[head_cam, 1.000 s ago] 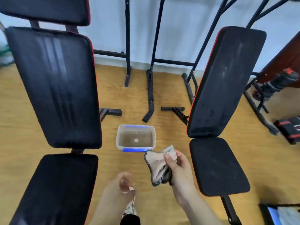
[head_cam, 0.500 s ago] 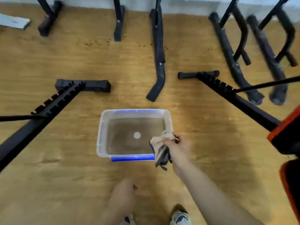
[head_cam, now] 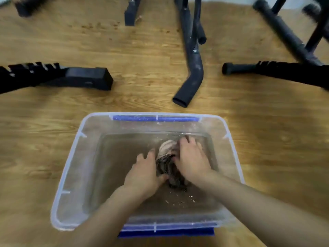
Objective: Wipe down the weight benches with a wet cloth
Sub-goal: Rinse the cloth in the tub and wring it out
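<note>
A clear plastic tub [head_cam: 71, 168] with blue handles sits on the wooden floor right below me, holding shallow murky water. Both of my hands are inside it. The cloth [head_cam: 166, 150], beige with a dark patterned edge, is bunched in the water between them. My right hand [head_cam: 191, 159] grips the cloth from the right. My left hand [head_cam: 145, 172] presses against it from the left, with fingers partly spread. Small ripples and flecks show on the water near my wrists. The bench pads are out of view.
Black metal bench frames rest on the floor beyond the tub: a notched foot [head_cam: 85, 78] at left, a bent tube leg [head_cam: 193, 73] in the middle, and another notched bar [head_cam: 277, 72] at right. Bare wooden floor lies on both sides of the tub.
I have leaned down close to the tub. My right hand carried the cloth from above the rim into the water, and my left hand came up from near my knee to join it.
</note>
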